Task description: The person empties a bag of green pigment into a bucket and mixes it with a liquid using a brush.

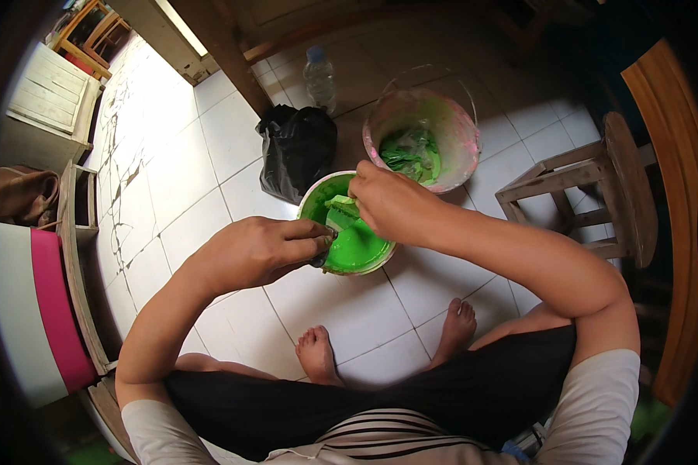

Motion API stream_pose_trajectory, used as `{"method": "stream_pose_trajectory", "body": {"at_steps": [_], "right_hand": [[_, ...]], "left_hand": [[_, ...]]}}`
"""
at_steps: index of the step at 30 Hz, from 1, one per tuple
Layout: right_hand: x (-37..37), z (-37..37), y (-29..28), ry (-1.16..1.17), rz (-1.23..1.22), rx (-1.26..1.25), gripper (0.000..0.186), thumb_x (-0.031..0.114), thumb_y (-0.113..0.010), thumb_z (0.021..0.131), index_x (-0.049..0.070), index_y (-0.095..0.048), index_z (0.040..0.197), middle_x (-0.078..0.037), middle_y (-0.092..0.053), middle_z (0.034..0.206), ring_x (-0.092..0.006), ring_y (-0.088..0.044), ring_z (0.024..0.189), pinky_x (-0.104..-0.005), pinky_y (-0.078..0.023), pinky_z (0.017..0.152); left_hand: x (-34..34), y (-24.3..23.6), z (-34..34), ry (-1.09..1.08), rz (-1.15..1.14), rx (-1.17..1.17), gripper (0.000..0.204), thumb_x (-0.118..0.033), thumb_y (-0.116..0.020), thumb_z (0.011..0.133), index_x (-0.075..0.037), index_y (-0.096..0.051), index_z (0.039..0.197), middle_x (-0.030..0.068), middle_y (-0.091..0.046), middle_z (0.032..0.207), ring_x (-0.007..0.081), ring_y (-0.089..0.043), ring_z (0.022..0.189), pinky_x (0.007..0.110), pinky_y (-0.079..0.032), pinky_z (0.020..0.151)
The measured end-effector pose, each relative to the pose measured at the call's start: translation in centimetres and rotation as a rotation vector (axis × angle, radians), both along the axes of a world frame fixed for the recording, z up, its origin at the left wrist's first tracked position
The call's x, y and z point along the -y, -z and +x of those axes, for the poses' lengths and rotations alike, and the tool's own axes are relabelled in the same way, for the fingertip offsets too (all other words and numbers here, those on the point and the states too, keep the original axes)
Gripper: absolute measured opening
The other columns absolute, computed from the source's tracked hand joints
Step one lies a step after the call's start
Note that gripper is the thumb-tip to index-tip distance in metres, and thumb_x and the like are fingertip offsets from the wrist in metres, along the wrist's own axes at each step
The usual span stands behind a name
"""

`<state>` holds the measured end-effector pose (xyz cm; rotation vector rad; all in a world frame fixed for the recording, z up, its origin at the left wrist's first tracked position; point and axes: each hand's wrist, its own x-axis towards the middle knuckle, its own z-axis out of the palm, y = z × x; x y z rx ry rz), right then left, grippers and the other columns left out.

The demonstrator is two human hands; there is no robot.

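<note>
A small pail of bright green paint stands on the floor in front of me. My left hand is closed at its left rim on a dark-handled tool, probably a scraper; the fingers cover most of it. Over the far right rim, my right hand pinches at a flat, green-coated piece inside the pail. How that piece joins the left hand's tool I cannot tell. Behind the pail, a larger bucket with pink-smeared walls holds crumpled, green-stained plastic.
A black plastic bag and a clear bottle stand behind the small pail. To the right is a wooden stool. Wooden furniture lines the left side. My bare feet rest on white floor tiles near the pail.
</note>
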<state>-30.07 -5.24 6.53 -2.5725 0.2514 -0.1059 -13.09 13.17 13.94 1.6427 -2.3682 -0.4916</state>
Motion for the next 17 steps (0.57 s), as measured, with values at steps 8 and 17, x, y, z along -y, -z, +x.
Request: {"method": "stream_pose_trajectory", "body": {"at_steps": [8, 17], "right_hand": [[2.2, -0.3, 1.1, 0.084, 0.083, -0.03, 0.019, 0.008, -0.058, 0.086, -0.004, -0.066, 0.099, -0.022, -0.06, 0.105, -0.0379, -0.062, 0.096, -0.0437, -0.05, 0.088], [2.8, -1.0, -0.4, 0.16, 0.204, -0.127, 0.024, 0.008, -0.059, 0.081, -0.004, -0.068, 0.099, -0.026, -0.061, 0.112, -0.0397, -0.062, 0.105, -0.0437, -0.048, 0.096]], "left_hand": [[-0.3, -1.8, 1.2, -0.091, 0.013, -0.041, 0.029, -0.011, -0.071, 0.082, -0.009, -0.064, 0.11, 0.0043, -0.067, 0.107, 0.0277, -0.069, 0.08, 0.039, -0.057, 0.066], [0.8, -1.1, 3.9, -0.327, -0.009, -0.376, 0.028, -0.008, -0.075, 0.083, -0.006, -0.064, 0.109, 0.012, -0.07, 0.099, 0.0236, -0.072, 0.095, 0.036, -0.058, 0.081]]}}
